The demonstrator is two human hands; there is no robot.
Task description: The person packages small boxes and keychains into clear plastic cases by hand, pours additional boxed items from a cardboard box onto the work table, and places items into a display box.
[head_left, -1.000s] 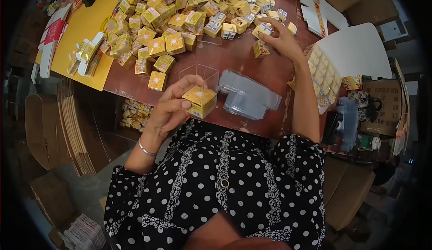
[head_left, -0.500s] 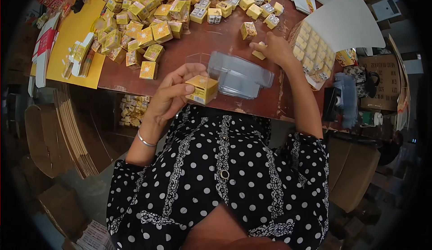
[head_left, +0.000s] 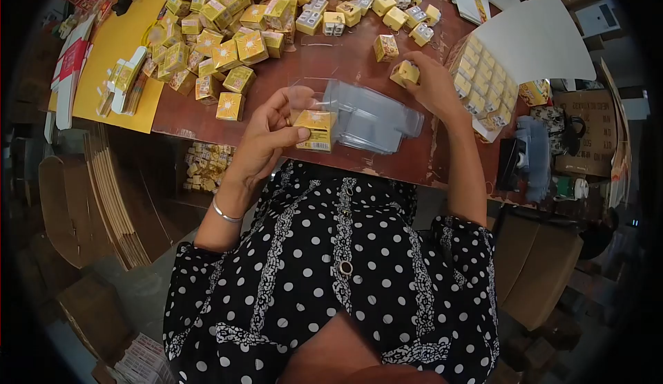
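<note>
My left hand is closed around a small yellow printed box, thumb on its front side, where a barcode shows. A clear plastic piece rises behind the box; I cannot tell whether the fingers hold it too. To the right, my right hand pinches a small yellow cube just above the table. A stack of clear plastic packaging lies between the two hands. Beyond the right fingers stands a single yellow box.
A heap of yellow boxes covers the table's back left, with loose yellow and silver cubes beside it. At right stands a tray of yellow cubes near a white sheet. Folded cartons stand below left.
My right hand has shifted slightly and the cube in its fingers is now tilted up and more visible. The left hand has turned its box so the barcode side faces me.
</note>
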